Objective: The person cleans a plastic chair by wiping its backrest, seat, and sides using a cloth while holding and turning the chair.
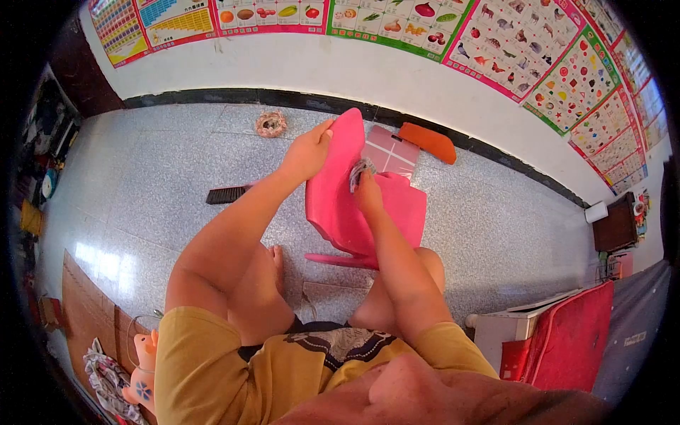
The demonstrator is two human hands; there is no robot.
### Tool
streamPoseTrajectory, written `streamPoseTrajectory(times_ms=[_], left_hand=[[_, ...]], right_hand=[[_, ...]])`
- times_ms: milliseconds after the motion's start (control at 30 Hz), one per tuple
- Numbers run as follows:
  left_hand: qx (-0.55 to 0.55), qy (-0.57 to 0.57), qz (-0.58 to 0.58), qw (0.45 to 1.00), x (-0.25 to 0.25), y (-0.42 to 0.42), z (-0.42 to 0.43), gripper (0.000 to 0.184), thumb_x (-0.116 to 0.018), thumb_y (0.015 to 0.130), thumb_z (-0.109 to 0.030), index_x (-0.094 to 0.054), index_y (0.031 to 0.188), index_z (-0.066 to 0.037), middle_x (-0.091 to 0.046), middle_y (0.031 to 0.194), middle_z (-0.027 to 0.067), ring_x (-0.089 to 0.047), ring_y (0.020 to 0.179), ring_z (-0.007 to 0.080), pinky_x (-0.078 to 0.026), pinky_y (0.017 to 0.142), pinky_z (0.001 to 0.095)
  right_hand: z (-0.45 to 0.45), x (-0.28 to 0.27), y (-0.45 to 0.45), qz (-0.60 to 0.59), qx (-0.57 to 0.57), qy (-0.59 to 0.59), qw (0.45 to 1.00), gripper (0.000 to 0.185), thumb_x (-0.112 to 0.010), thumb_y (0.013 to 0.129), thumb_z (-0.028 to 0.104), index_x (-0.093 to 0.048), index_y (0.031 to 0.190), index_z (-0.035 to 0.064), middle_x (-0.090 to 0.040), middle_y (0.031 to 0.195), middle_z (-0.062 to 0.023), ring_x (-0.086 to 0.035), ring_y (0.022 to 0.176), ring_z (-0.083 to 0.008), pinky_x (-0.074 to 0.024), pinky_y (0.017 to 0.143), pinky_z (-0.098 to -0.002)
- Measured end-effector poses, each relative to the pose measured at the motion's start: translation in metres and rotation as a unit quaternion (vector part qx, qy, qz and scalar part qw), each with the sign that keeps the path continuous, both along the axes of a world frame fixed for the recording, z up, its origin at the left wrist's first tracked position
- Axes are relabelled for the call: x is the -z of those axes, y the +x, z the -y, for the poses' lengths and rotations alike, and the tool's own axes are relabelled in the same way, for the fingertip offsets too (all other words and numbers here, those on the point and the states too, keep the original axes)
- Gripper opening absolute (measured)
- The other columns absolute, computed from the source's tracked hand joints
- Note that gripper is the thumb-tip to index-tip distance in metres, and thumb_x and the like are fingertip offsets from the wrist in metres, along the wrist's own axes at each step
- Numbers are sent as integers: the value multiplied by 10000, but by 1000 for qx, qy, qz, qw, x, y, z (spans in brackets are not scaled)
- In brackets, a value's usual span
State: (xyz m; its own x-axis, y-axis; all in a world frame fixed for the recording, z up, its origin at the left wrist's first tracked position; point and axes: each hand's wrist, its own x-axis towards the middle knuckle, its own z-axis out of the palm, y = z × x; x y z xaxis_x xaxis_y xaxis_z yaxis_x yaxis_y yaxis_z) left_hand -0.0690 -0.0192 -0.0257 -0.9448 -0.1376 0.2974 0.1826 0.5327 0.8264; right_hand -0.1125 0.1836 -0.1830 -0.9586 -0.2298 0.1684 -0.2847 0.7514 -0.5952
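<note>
A pink plastic child's chair (327, 204) is tilted over in front of my knees. My left hand (309, 151) is closed on the upper edge of its backrest, thumb on the near side. In my right hand (368, 194) is a crumpled grey patterned cloth (360, 171), pressed against the chair's inner surface where backrest and seat meet. The fingers of the right hand are partly hidden by the cloth.
Beyond the chair, an orange board (428, 142) and a pinkish tiled-pattern panel (394, 150) lie by the wall. A dark brush (227, 195) and a woven ring (270, 125) lie left. An orange toy animal (144, 368) stands near my left side; a red-covered item (570, 336) is right.
</note>
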Motion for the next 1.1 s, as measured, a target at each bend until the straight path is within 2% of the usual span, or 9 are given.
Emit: streamPoseTrajectory(times_ms=[133,233,333,433,633,733,900,1033,1100], left_hand=[[-3,-11,17,1000,-3,1,0,453,-444,1057,-328,-549,1413,-67,-634,1274,266,-599,1200,435,-475,1026,454],[-3,-13,17,1000,-4,2,-1,454,-444,1058,-326,-547,1413,-62,-634,1272,267,-599,1199,436,-478,1022,455],[0,-7,10,1000,-2,1,0,455,-443,1058,-325,-546,1412,-59,-634,1271,267,-599,1197,436,-479,1020,456],[1,-1,11,1000,-1,1,0,455,-444,1058,-324,-544,1413,-58,-633,1273,266,-599,1197,435,-479,1021,456],[-1,-19,2,1000,-2,2,1,456,-445,1056,-330,-542,1416,-66,-629,1283,260,-597,1202,430,-478,1023,458],[-1,-26,13,1000,-3,2,1,456,-447,1055,-335,-544,1413,-71,-628,1289,255,-595,1205,430,-477,1023,460],[4,-25,21,999,-4,2,2,458,-449,1053,-341,-540,1415,-76,-623,1298,252,-591,1211,429,-474,1027,461],[18,-2,-1,1000,1,-2,3,456,-450,1051,-337,-539,1416,-79,-626,1288,257,-593,1205,432,-475,1022,464],[8,-5,2,1000,0,-1,2,453,-450,1050,-331,-540,1415,-79,-629,1279,263,-597,1198,434,-476,1019,465]], right_hand=[[-4,16,-8,-9,-16,102,995,478,-491,936,90,-458,1391,-53,-432,1489,-305,-562,1259,-436,-516,989,-480],[-3,27,-10,-21,-56,225,973,455,-512,927,116,-526,1359,-29,-494,1450,-293,-609,1223,-409,-548,952,-469],[1,-4,3,68,-86,262,959,345,-569,869,108,-663,1171,-29,-683,1203,-237,-712,999,-379,-585,822,-471],[5,-48,24,47,-202,349,914,241,-602,818,124,-742,986,21,-733,1015,-216,-721,924,-378,-581,798,-476],[12,-44,32,104,-322,415,844,257,-653,735,142,-746,961,62,-719,985,-236,-711,907,-392,-566,784,-490],[5,-30,27,88,-281,337,894,268,-659,730,138,-715,974,44,-715,963,-240,-708,908,-398,-559,777,-503],[5,-13,17,12,-108,212,971,285,-648,777,112,-646,1052,36,-699,979,-248,-700,915,-424,-557,782,-531],[9,-4,17,-42,5,163,986,293,-633,812,96,-614,1100,40,-689,1002,-246,-693,914,-437,-555,797,-544],[10,0,15,-43,-12,164,985,296,-646,802,120,-621,1085,36,-693,978,-246,-695,911,-424,-555,806,-537]])
